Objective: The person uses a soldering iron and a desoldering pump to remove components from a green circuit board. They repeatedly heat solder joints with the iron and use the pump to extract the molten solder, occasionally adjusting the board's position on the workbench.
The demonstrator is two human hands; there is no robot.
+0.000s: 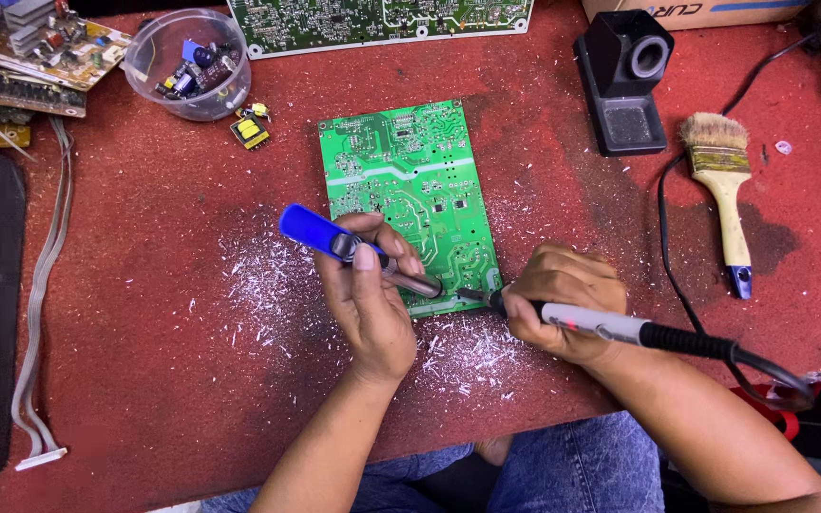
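A green circuit board (410, 180) lies solder side up on the red table (144, 313). My left hand (368, 294) grips a blue desoldering pump (320, 233), its metal tip resting on the board's near edge. My right hand (563, 304) holds a soldering iron (610, 328) with a grey and black handle; its tip touches the board's near edge close to the pump's tip. The iron's black cable (677, 275) runs off to the right and up the table.
A black iron stand (624, 81) and a paint brush (726, 190) sit at the right. A clear bowl of components (187, 62), a small yellow part (251, 128), other circuit boards (372, 21) and a grey ribbon cable (40, 285) lie at the back and left. White solder flecks (268, 285) litter the table.
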